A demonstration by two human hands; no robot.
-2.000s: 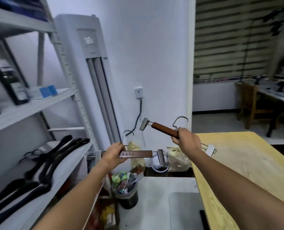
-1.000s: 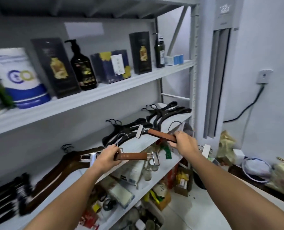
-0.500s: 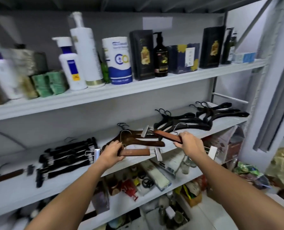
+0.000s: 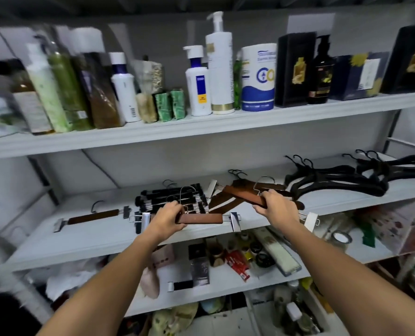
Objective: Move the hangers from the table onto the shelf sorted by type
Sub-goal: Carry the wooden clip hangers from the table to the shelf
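A brown wooden clip hanger with chrome clips (image 4: 200,218) is gripped by the left hand (image 4: 166,218), fingers curled round the bar. It is held level at the front edge of the white metal shelf (image 4: 100,241). A second brown wooden clip hanger (image 4: 244,195), tilted, is clenched in the right hand (image 4: 278,209) above the shelf. A stack of black clip hangers (image 4: 172,197) is noted just behind.

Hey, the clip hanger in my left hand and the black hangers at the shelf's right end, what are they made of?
Clip hanger: the bar looks like reddish-brown stained wood, satin smooth; its clips are bright metal, glinting. Black hangers: likely matte plastic, uniformly dull black, though painted wood is possible.
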